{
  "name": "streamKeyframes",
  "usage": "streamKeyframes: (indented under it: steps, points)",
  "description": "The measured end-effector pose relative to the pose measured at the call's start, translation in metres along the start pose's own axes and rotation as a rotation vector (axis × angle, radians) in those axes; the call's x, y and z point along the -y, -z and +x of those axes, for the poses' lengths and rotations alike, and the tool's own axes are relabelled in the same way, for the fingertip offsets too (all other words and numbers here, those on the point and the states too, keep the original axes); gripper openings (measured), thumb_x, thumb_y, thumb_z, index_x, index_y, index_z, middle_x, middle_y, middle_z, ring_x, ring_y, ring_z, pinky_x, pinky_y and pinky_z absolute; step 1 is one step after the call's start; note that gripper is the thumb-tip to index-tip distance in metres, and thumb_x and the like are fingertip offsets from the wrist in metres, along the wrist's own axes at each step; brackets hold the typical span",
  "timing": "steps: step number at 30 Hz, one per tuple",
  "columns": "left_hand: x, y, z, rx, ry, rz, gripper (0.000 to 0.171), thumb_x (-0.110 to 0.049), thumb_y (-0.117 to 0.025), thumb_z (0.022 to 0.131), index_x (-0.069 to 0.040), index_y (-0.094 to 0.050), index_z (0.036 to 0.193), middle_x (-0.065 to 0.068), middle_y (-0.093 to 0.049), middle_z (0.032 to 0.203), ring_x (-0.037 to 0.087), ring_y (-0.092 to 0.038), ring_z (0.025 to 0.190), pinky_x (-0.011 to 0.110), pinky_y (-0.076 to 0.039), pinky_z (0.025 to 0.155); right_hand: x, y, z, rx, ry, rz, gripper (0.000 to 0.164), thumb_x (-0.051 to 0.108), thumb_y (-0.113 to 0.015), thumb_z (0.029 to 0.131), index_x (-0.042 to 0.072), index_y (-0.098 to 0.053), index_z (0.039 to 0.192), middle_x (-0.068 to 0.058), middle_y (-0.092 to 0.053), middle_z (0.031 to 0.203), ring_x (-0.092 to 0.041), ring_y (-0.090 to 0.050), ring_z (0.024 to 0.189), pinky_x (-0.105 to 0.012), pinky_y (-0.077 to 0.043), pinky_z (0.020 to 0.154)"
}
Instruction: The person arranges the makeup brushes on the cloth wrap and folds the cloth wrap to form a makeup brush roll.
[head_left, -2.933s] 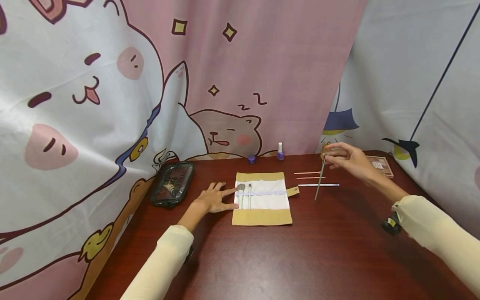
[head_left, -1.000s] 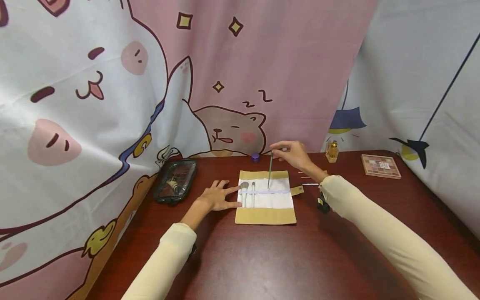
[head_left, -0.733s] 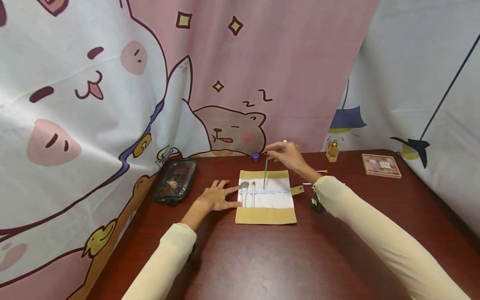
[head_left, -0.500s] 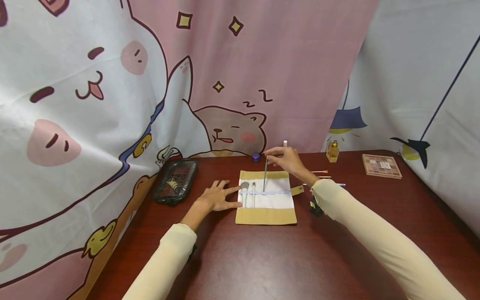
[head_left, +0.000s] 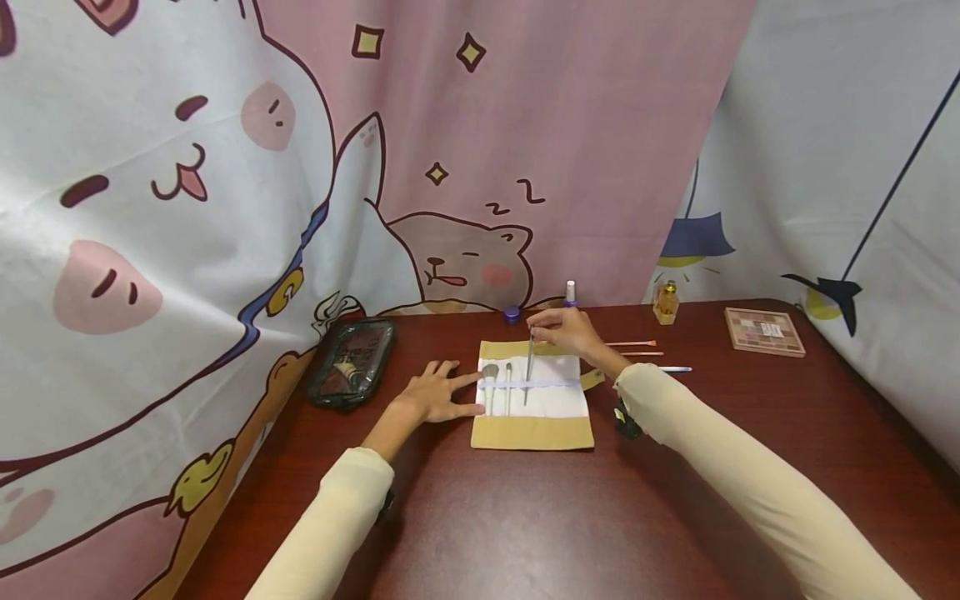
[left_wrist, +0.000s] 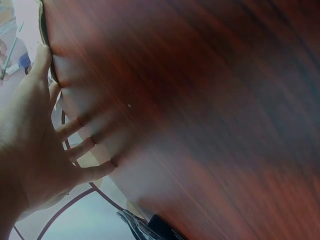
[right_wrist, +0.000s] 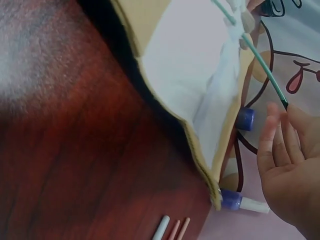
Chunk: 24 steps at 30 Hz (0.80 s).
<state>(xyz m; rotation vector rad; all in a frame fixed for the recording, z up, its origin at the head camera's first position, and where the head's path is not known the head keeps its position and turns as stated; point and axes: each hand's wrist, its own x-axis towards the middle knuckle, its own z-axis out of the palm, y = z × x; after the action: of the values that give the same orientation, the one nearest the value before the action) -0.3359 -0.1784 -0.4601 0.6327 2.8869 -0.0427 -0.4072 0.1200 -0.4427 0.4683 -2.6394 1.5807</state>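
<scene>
I've got the left hand spread at the roll's left edge, thumb and index touching it but not gripping anything. My guess is that's just to stop the roll sliding. The right hand is above the roll's far side, well apart from the other one, fingertips pinching the top end of a thin green stick. It's tilted near the roll's middle, and on the right wrist cam I see it on both sides of the lilac band, so it's tucked under. Holding it way up there probably leaves the rest free to slide through. Big brush and small brush sit in the roll's left half, likely kept in line by that same band. Two pink sticks and a pen lie loose right of the roll, handy for the right hand I'd say. Pouch is off to its left.
</scene>
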Motion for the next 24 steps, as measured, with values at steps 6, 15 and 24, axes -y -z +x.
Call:
streamKeyframes:
  steps: [6,15,24]
  points:
    - [0.000,-0.001,0.001,0.004,0.007,0.003,0.080,-0.084,-0.044,0.091,-0.047,-0.032,0.161,0.010,-0.028,0.168,0.037,-0.024,0.152,0.063,-0.041,0.108,-0.009,-0.006,-0.005,0.061,0.072,-0.127,0.027,0.011,-0.076,0.096,-0.001,-0.076,0.119,-0.016,-0.077,0.110,-0.032,-0.076,0.100,-0.038,-0.061,0.076]
    - [0.000,-0.001,0.001,-0.001,0.003,0.002,0.080,-0.084,-0.045,0.091,-0.046,-0.034,0.161,0.010,-0.029,0.167,0.038,-0.026,0.151,0.062,-0.043,0.106,-0.020,-0.016,-0.017,0.142,0.075,-0.164,0.023,0.010,-0.078,0.094,0.001,-0.078,0.115,-0.012,-0.078,0.108,-0.024,-0.077,0.090,-0.028,-0.059,0.066]
    - [-0.001,0.002,-0.001,0.006,0.006,-0.005,0.079,-0.083,-0.046,0.092,-0.046,-0.033,0.161,0.010,-0.027,0.168,0.039,-0.025,0.152,0.064,-0.041,0.108,-0.023,-0.023,-0.029,0.174,0.108,-0.191,0.021,0.010,-0.079,0.093,0.002,-0.080,0.112,-0.011,-0.078,0.109,-0.026,-0.075,0.102,-0.029,-0.059,0.075]
